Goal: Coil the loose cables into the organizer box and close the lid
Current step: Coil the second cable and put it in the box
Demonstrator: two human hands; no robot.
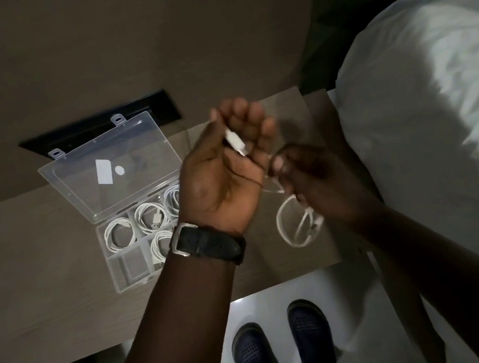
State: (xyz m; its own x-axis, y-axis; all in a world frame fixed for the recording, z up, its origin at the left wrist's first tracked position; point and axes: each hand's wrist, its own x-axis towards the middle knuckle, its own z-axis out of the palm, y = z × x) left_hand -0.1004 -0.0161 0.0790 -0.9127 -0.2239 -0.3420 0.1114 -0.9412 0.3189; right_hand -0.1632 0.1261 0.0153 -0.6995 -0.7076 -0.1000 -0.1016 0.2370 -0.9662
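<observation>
The left hand (223, 168) is raised over the wooden table (50, 278), palm turned up toward the camera, fingers curled in around the white plug end of a loose white cable (298, 225). There's a black watch strap (207, 244) on that wrist, and the forearm runs in from the bottom of the view. The right hand (311, 178) sits just beside it, lower and in shadow, fingertips pinched on the same cable. Below it the cable hangs in a loop or two, with the other plug dangling near the table surface.

The clear organizer box (133, 241) is on the table to the left of the hands, partly hidden behind the left wrist. Its lid (111, 168) stands open, tilted back toward the wall. Four of its compartments already have coiled white cables in them, and the front left one looks empty.

White bedding (444, 113) fills the right side. Dark blue clogs (284, 352) show on the pale floor below the table edge.
</observation>
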